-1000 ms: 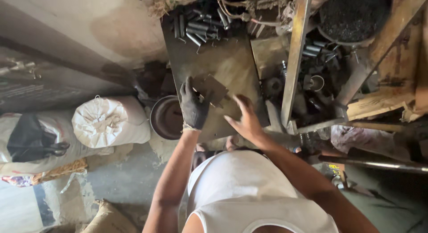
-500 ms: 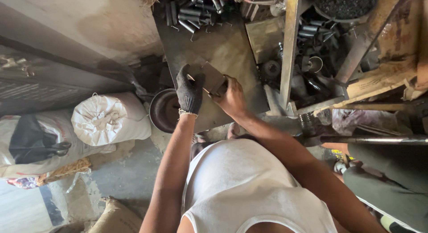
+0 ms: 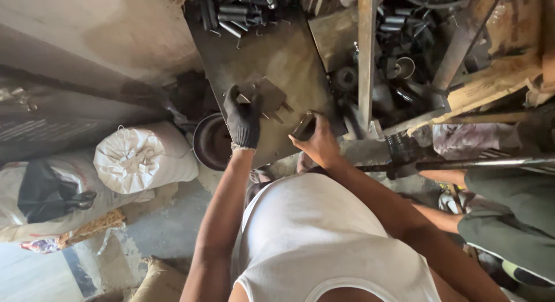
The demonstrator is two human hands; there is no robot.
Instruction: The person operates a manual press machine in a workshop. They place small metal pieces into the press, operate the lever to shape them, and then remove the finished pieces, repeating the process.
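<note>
Gripping a metal piece (image 3: 267,99), gloved left hand (image 3: 243,121); right hand (image 3: 315,141) clasps a short tube (image 3: 304,126).

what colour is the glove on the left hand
Black: the glove on the left hand is dark all over, seen in the head view.

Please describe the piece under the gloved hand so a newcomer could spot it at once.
Find the dark steel plate serving as a worktop. Near its lower edge, the gloved left hand presses a flat metal bracket. Unlike the loose tubes piled at the far end, it is flat with short prongs.
</note>
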